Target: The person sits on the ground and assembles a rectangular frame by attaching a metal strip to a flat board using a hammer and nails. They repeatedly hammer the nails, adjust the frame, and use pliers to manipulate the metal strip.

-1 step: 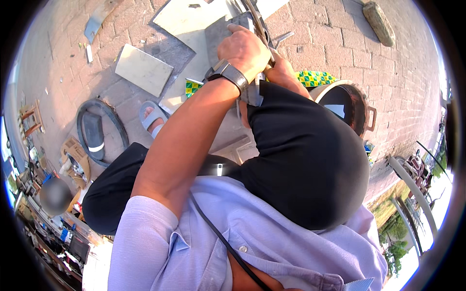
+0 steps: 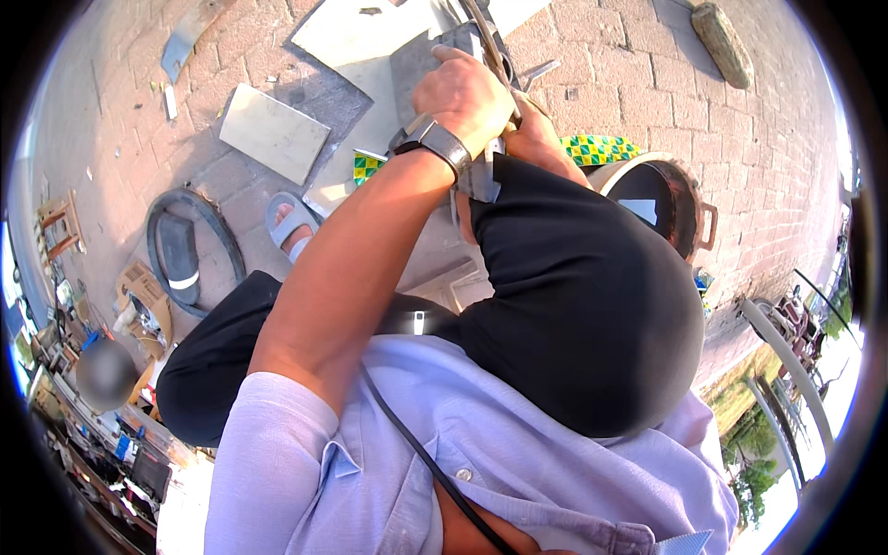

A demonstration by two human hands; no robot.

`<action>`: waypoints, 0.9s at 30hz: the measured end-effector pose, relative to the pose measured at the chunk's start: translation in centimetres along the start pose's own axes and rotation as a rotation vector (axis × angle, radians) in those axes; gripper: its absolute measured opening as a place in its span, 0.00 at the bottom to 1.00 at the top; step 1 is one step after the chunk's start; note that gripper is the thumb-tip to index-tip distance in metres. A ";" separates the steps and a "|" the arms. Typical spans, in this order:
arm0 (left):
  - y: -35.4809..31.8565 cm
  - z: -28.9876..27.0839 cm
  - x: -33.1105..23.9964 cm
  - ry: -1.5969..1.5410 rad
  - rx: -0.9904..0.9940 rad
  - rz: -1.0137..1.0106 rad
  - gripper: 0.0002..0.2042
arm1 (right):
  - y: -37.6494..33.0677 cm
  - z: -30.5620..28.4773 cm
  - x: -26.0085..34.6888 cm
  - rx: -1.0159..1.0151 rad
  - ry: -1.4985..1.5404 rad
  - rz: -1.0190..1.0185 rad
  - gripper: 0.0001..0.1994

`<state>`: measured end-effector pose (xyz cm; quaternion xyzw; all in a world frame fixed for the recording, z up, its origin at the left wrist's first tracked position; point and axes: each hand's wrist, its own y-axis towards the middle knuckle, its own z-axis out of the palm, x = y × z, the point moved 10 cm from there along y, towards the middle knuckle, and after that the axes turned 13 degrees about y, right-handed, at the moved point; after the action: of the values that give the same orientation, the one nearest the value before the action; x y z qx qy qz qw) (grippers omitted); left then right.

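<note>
My left hand point(image 2: 467, 92), a dark watch point(image 2: 435, 141) on its wrist, reaches forward and is closed around a long metal tool point(image 2: 483, 44) that lies over a grey slab point(image 2: 421, 69). My right hand point(image 2: 536, 137) sits just under and to the right of it, against the same tool. My black-clad knee point(image 2: 583, 296) hides most of that hand, so its grip does not show. A green-and-yellow patterned tile point(image 2: 599, 148) lies beneath both hands, with another corner of that pattern point(image 2: 365, 166) showing to the left of my forearm.
Brick paving lies all around. A pale square tile point(image 2: 273, 134) and a black rubber ring point(image 2: 190, 250) lie at left near my sandalled foot point(image 2: 294, 227). A round metal pot point(image 2: 661, 199) stands at right, and a stone point(image 2: 721, 42) at the far right.
</note>
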<state>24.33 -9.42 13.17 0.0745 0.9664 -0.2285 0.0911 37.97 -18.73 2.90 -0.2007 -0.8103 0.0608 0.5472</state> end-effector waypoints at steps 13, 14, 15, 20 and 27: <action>-0.3 -1.6 5.3 -0.037 0.094 0.022 0.24 | -0.2 -8.0 -1.8 -0.060 0.165 0.232 0.24; -0.5 -1.8 6.6 -0.027 0.082 -0.005 0.23 | 1.2 -8.2 -3.3 -0.065 0.216 0.215 0.25; -0.6 -2.1 7.7 -0.032 0.069 -0.024 0.23 | 3.0 -9.0 -5.3 -0.075 0.304 0.286 0.25; -0.6 -3.0 9.3 -0.101 0.028 0.017 0.22 | 7.0 -14.7 -13.0 -0.235 0.012 0.529 0.22; -0.3 -2.1 11.5 -0.177 -0.010 0.077 0.22 | 8.0 -14.1 -8.9 -0.384 -0.716 0.173 0.19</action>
<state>12.82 -7.59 12.73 0.0908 0.9521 -0.2258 0.1850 55.73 -16.58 -1.74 -0.3326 -0.9262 0.0204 0.1763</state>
